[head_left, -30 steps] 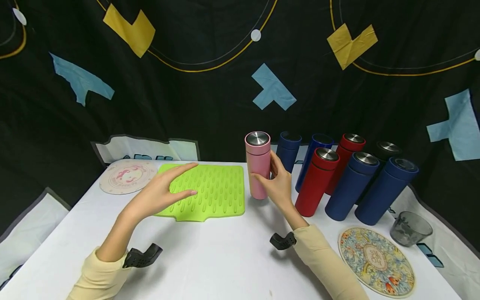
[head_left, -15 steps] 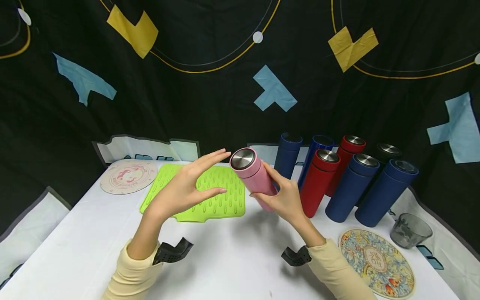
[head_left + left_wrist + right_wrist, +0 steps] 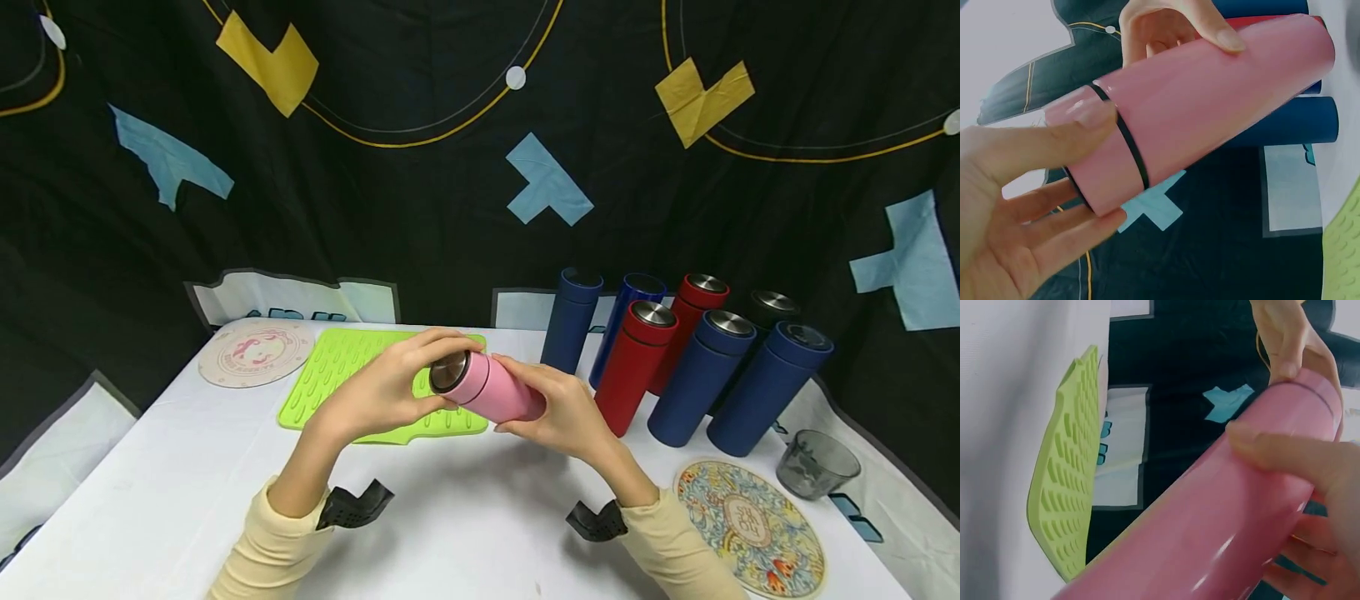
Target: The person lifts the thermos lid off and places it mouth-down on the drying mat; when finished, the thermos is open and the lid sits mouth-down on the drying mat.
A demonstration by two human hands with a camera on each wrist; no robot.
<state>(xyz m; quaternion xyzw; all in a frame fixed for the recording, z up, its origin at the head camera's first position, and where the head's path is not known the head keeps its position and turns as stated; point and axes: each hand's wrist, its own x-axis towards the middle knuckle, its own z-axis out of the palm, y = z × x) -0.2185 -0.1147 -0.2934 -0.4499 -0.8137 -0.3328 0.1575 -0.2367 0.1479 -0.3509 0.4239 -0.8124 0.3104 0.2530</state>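
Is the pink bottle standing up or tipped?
Tipped. The pink bottle slants nearly sideways: the left hand holds the end with the silver top, and the right hand holds its body.

Bright table (image 3: pixel 187 467), soft shadows; glare streaks on pink flask (image 3: pixel 1210 506).

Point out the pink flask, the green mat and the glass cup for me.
Pink flask (image 3: pixel 1194 106): left wrist view, middle of its body.
Green mat (image 3: pixel 1065 484): right wrist view, on its ridged surface.
Glass cup (image 3: pixel 814 471): head view, on its near wall.
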